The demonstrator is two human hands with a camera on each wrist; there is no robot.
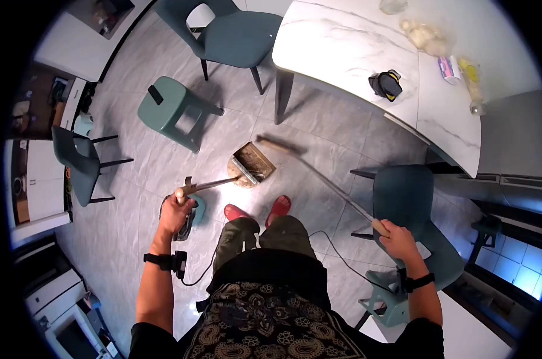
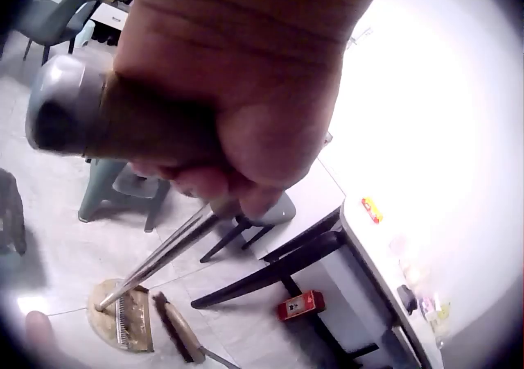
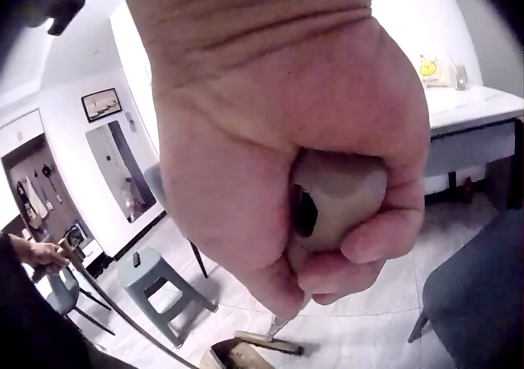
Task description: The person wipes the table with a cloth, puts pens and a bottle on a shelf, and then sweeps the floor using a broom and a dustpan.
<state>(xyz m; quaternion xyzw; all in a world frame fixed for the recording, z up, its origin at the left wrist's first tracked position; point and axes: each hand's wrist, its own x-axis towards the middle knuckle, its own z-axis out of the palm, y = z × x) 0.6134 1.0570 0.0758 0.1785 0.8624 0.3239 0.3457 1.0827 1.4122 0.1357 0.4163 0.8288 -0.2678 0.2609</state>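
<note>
With curled fingers, my left hand (image 1: 174, 215) grips the long handle of a dustpan (image 1: 262, 160). The tan pan lies on the floor ahead of my feet, a toothed strip across it and some debris inside. My right hand (image 1: 399, 240) is wrapped round the upper end of a long-handled broom (image 1: 336, 190). Its narrow head (image 1: 277, 145) is at floor level, just beyond the dustpan's open side. In the left wrist view, the bristles (image 2: 169, 324) face the pan. The broom's handle end (image 3: 348, 197) pokes out of my right fist in the right wrist view.
A green stool (image 1: 169, 107) with a dark object on it stands ahead left. Dark chairs stand at the far side (image 1: 238, 39), left (image 1: 79, 161) and right (image 1: 405, 194). A marble-topped table (image 1: 342, 51) fills the far right. My red slippers (image 1: 278, 206) are near the pan.
</note>
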